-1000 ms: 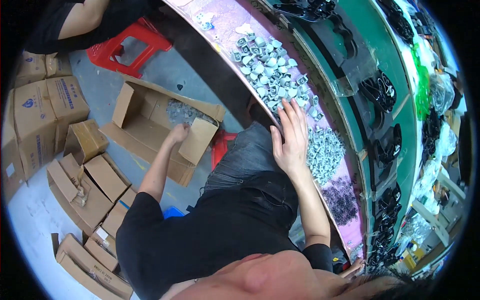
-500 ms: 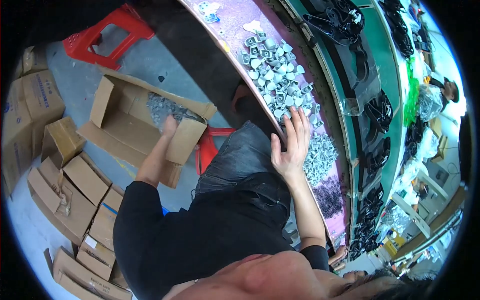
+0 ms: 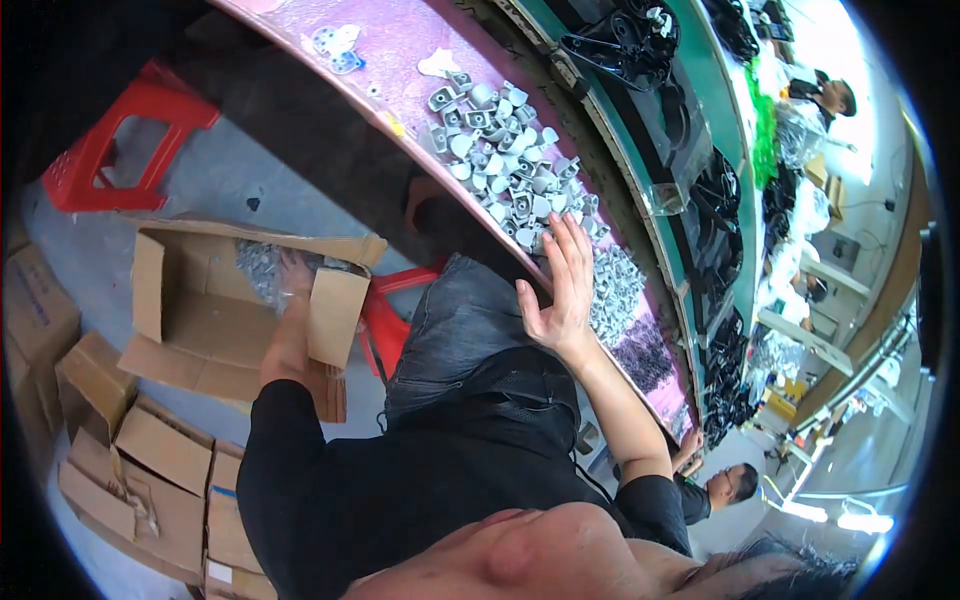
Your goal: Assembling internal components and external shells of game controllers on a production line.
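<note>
My left hand (image 3: 295, 272) reaches down into an open cardboard box (image 3: 235, 325) on the left, at a clear plastic bag of small grey parts (image 3: 258, 268). Its fingers are partly lost among the bag and parts, so their grip is unclear. My right hand (image 3: 565, 295) lies open at the bench edge, thumb apart. Its fingertips touch the near end of a heap of grey cap-shaped plastic pieces (image 3: 510, 150). Just beyond that hand lie a pile of smaller light-grey parts (image 3: 618, 290) and a pile of small black parts (image 3: 645, 352), all on the pink bench top (image 3: 395, 40).
A red stool (image 3: 135, 140) stands at the upper left, and red stool legs (image 3: 385, 320) show beside my knee. Several cardboard boxes (image 3: 150, 490) crowd the lower left. Past the bench, a green-edged line (image 3: 600, 95) carries glossy black housings (image 3: 630, 45). Other people work at the right.
The view has shifted, so bench and boxes sit further left. My left hand has gone deeper into the bag, its fingers now showing against the parts. My right hand stays open at the heap.
</note>
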Available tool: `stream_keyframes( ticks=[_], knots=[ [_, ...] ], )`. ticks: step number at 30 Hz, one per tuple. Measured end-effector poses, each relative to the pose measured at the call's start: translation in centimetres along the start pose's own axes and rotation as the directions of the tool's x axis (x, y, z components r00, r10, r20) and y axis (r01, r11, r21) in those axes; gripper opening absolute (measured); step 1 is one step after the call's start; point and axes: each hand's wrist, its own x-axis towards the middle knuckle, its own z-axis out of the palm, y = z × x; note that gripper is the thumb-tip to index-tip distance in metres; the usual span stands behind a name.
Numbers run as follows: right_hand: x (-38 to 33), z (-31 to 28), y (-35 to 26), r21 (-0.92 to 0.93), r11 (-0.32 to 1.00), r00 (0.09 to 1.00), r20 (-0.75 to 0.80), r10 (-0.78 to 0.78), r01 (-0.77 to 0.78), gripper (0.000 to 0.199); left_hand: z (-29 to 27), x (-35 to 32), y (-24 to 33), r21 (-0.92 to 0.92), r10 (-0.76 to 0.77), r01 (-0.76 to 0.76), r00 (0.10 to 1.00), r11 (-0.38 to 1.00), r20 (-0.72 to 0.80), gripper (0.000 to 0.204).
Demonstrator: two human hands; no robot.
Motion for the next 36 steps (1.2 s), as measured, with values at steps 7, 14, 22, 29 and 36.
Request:
stream_keyframes(
  ticks=[7, 14, 22, 29, 36],
  knots=[
    [0.1, 0.0, -0.1, -0.068, 0.997, 0.999, 0.028, 0.036, -0.034, 0.078, 0.5, 0.1, 1.8, 0.147, 0.092, -0.122, 0.976, 0.982, 0.198, 0.057],
    [0.4, 0.1, -0.2, -0.109, 0.994, 0.999, 0.038, 0.024, -0.019, 0.073, 5.1, 0.8, -1.5, 0.191, 0.368, -0.363, 0.93, 0.912, 0.009, 0.052],
    [0.3, 0.2, -0.3, -0.151, 0.988, 0.999, 0.031, 0.044, -0.038, 0.074, 6.6, 1.8, -0.5, 0.047, 0.382, -0.386, 0.922, 0.921, 0.067, 0.051],
    [0.2, 0.2, -0.3, -0.155, 0.987, 0.998, 0.034, 0.048, -0.042, 0.074, 6.5, 1.6, -0.7, -0.056, 0.369, -0.365, 0.921, 0.929, 0.123, 0.051],
    [0.4, 0.3, -0.3, -0.141, 0.989, 0.998, 0.029, 0.051, -0.047, 0.073, 5.7, 0.9, -1.3, -0.138, 0.34, -0.318, 0.922, 0.938, 0.187, 0.05]
  ],
)
